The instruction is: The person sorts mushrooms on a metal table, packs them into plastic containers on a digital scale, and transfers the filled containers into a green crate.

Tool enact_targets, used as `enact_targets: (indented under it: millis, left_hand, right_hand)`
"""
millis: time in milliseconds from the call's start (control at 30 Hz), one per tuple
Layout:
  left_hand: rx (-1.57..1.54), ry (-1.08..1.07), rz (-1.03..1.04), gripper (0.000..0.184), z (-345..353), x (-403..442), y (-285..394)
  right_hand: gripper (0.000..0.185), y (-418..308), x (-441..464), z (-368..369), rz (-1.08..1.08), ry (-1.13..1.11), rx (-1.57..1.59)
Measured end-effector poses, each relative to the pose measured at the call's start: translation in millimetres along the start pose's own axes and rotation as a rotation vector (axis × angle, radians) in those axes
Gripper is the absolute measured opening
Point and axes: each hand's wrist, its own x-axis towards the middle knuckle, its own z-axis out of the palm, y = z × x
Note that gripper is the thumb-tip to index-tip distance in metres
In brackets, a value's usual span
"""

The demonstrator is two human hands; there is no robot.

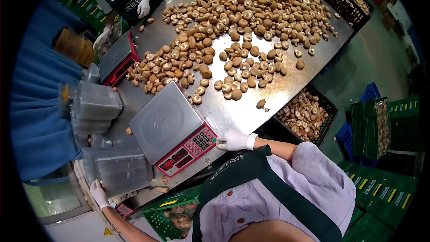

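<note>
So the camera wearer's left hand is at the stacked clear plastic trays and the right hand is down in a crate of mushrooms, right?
Not quite: the right hand is beside the keypad of the red scale, as the head view shows. The left hand is indeed at the stacked clear plastic trays.
</note>
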Motion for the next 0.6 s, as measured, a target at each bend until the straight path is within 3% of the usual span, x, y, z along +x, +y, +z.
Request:
enact_targets:
  millis: [33,67,133,167,233,267,300,400,467,500,600]
  left_hand:
    - [0.146,0.395,0.155,0.031,12,-2,2]
    - [0.153,0.397,0.155,0.031,6,-3,3]
    - [0.281,0.923,-0.093,0.03,-24,-21,34]
    - [0.291,0.921,-0.096,0.03,-36,-29,39]
    - [-0.02,1.214,-0.119,0.023,-51,-40,51]
    - [-0.017,1.217,-0.122,0.023,-43,-44,58]
    - [-0.038,1.217,0.112,0.02,-26,-48,70]
    - [-0.049,1.022,0.8,0.016,43,-72,137]
    - [0.047,0.674,0.711,0.019,99,-90,173]
    - [0.146,0.572,0.828,0.019,127,-93,183]
    - [0.12,-0.001,0.735,0.02,206,-107,191]
  right_hand:
    - [0.023,-3,-2,-5,0.016,-0.003,-0.023]
    - [0.023,-4,-2,-8,0.031,-0.008,-0.046]
    - [0.023,3,-1,-11,0.021,0.0,-0.038]
    - [0.023,7,-3,-12,0.014,0.007,-0.038]
    - [0.023,8,-7,-23,0.034,-0.004,-0.038]
    - [0.023,9,-9,-29,0.059,-0.011,-0.043]
    - [0.023,14,-10,-35,0.071,-0.022,-0.079]
    - [0.024,29,-9,-50,0.075,0.015,-0.177]
    - [0.025,39,-9,-59,0.09,0.035,-0.176]
    - [0.026,42,-9,-66,0.085,0.065,-0.2]
    - [0.026,44,-16,-93,0.095,0.109,-0.238]
